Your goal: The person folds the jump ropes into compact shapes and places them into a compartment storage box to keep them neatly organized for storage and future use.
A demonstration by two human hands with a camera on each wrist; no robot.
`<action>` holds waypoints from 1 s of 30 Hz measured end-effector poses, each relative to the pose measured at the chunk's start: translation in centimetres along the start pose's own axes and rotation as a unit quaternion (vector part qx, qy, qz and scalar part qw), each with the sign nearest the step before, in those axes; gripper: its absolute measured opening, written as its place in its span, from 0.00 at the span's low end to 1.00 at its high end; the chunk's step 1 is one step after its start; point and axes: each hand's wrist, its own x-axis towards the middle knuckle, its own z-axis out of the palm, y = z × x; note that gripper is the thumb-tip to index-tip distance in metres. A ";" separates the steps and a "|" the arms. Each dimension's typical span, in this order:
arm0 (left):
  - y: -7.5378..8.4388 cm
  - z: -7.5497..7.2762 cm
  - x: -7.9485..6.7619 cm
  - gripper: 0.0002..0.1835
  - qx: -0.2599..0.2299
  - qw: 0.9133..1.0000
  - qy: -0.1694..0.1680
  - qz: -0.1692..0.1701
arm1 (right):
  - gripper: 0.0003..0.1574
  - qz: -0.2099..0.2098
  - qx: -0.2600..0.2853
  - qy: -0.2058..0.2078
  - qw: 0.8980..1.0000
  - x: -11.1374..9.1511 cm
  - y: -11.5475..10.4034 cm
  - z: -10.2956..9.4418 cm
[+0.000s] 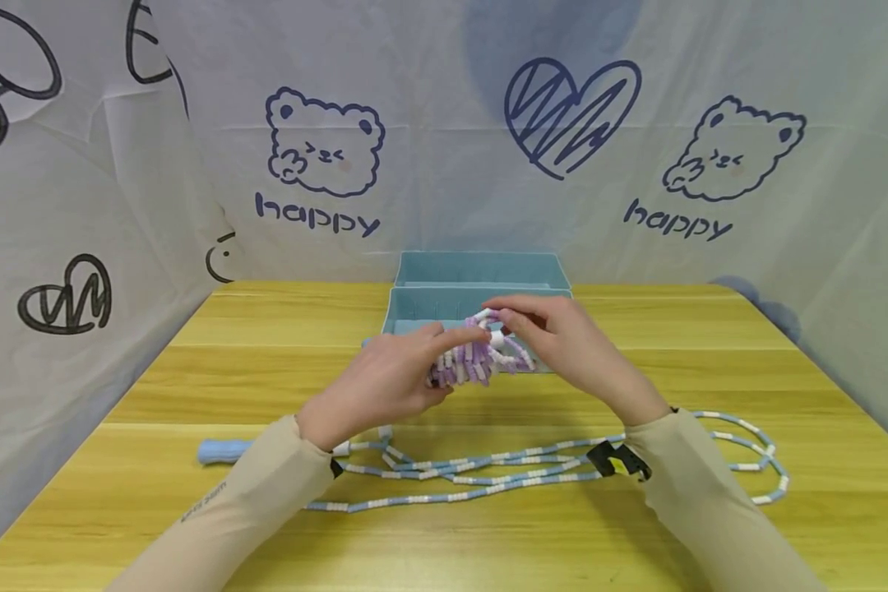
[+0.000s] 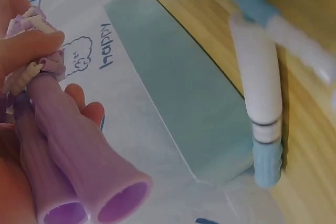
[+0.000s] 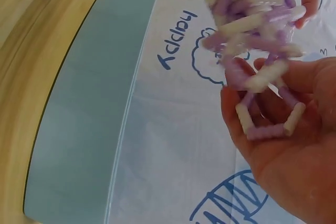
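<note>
Bench [image 1: 266, 362]: bears, at left, a blue handle [image 1: 220, 451], nearer the person than the teal box [image 1: 481, 272] and left of it.
Second handle [image 2: 257, 72]: white with a blue end, lies just beside the box, on its left.
Left hand [image 1: 388, 374]: raised on the near side of the box, toward its left; it grips the purple-and-white rope [image 1: 474, 362], thumb laid across the beads, two purple handles [image 2: 89, 145] caught in the same grasp, their hollow ends sticking out.
Bundle: the rope is gathered in many short folds, held up before the box and hiding part of it.
Step in hand: seems to be tidying the last loose beads of the folded rope; the next move appears to call for a firm left hold while the free loop is tucked or drawn round.
Right hand [image 1: 562, 329]: before the box's right side, forearm reaching inward, thumb and fingers pinching a beaded strand; a small loop hangs by the palm.
Blue-and-white rope [image 1: 418, 500]: lies in long strands nearer the person than the box, its bend well to the right.
</note>
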 end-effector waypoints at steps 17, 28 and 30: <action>-0.7 -1.0 0.2 0.45 -0.179 0.972 0.016 -0.154 | 0.18 0.023 0.133 0.047 0.990 0.2 0.4 -0.4; -1.2 -0.7 0.0 0.44 -0.122 0.983 0.016 -0.134 | 0.20 0.025 0.129 0.115 0.985 0.1 0.7 -0.5; -1.2 -0.7 0.0 0.44 -0.111 0.985 0.020 -0.130 | 0.20 0.021 0.149 0.104 0.983 0.1 0.6 -0.4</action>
